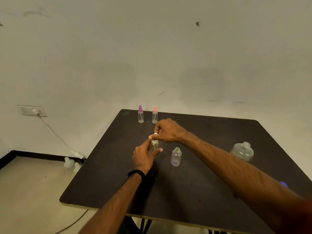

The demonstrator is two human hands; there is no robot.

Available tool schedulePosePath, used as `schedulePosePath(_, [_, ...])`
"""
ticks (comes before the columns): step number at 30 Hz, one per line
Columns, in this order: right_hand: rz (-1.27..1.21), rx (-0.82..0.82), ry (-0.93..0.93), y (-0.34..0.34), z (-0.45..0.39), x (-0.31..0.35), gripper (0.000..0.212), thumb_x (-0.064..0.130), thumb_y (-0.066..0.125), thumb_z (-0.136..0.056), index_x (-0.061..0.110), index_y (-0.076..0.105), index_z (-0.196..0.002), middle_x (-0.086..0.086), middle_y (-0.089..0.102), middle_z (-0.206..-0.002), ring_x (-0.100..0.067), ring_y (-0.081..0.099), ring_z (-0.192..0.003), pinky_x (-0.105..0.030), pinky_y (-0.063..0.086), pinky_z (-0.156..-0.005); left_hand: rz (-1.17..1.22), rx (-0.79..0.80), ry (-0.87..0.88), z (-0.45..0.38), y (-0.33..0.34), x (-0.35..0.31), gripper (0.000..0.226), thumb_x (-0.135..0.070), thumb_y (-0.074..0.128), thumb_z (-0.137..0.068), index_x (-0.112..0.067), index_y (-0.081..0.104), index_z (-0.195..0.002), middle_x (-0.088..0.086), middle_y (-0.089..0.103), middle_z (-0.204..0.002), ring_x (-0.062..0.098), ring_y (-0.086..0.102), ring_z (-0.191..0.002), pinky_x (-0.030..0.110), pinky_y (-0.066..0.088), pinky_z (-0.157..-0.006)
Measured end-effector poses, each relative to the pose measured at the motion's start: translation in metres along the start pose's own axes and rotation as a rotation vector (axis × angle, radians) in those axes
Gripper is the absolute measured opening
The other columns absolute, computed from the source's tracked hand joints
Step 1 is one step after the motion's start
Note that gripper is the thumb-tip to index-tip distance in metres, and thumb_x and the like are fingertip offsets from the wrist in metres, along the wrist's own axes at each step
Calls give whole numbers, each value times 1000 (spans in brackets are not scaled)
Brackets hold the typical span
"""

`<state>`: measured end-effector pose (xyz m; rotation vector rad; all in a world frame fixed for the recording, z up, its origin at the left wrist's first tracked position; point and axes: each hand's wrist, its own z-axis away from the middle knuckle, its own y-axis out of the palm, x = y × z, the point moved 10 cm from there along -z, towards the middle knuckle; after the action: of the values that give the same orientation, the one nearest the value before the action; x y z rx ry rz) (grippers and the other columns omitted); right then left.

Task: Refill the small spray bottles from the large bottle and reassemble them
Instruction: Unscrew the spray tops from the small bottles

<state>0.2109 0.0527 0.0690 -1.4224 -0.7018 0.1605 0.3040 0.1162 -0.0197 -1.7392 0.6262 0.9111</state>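
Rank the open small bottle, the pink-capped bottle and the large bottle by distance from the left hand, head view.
1. Open small bottle, just to the right of the left hand.
2. Pink-capped bottle, at the far edge.
3. Large bottle, far right.

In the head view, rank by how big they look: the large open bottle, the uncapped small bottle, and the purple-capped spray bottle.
1. Large open bottle.
2. Uncapped small bottle and purple-capped spray bottle look about alike; the purple one stands farther back, so I won't rank them.
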Motion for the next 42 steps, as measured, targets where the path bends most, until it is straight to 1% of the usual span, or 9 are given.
schedulePosePath(4, [98,117,25,21,10,13,38,47,70,-84,9,68,-82,-5,68,-74,-14,64,-65,-20,43,-53,44,30,-45,21,7,18,60,-54,79,-76,-30,63,-128,-5,74,-109,14,68,-103,39,57,-91])
schedulePosePath(8, [199,182,59,39,15,13,44,50,71,-81,7,66,-87,-6,68,-74,-17,65,-66,-31,57,-67,120,26,-66,28,11,26,46,-47,82,-75,-29,68,-115,-8,74,-100,12,70,-96,37,60,-85])
schedulePosePath(13, [251,145,41,47,18,14,48,51,65,-87,7,59,-104,-6,57,-88,-20,58,-78,-29,47,-64,198,39,-44,25,18,33,37,-40,86,-73,-28,70,-105,-10,75,-91,6,71,-90,37,61,-83])
schedulePosePath(18, [271,145,12,49,14,14,41,43,66,-89,8,58,-109,-11,62,-103,-21,60,-86,-30,52,-74,289,77,-42,20,23,29,38,-24,88,-74,-23,71,-107,-12,73,-94,4,69,-95,11,53,-75])
schedulePosePath(23, [305,152,-43,50,11,14,40,41,66,-89,9,59,-111,-11,60,-106,-21,58,-87,-30,51,-74,325,98,-22,17,26,28,43,-22,87,-75,-20,70,-115,-8,74,-102,5,69,-99,9,52,-76])
schedulePosePath(27, [320,187,-90,50,8,17,43,41,66,-89,9,60,-117,-12,61,-111,-24,59,-93,-32,48,-76,312,113,-15,15,27,28,45,-24,86,-77,-20,69,-119,-18,69,-96,-4,65,-94,6,50,-74])
schedulePosePath(32, [346,213,-149,49,12,22,38,36,64,-91,9,60,-118,-11,62,-113,-18,52,-89,-30,40,-74,279,133,14,12,28,31,44,-32,86,-77,-21,70,-117,-12,74,-102,0,69,-99,18,56,-87])
schedulePosePath(36, [366,250,-183,48,13,27,37,32,67,-90,11,61,-120,-9,62,-115,-21,58,-98,-30,45,-79,291,150,19,12,28,28,41,-30,85,-77,-22,69,-114,-12,73,-103,0,68,-100,16,54,-87])
schedulePosePath(42, [336,276,-175,44,12,29,27,24,73,-83,12,66,-105,-3,62,-94,-20,61,-90,-31,49,-75,320,136,13,13,29,31,40,-27,86,-76,-23,70,-113,-11,75,-100,0,70,-96,23,57,-90])
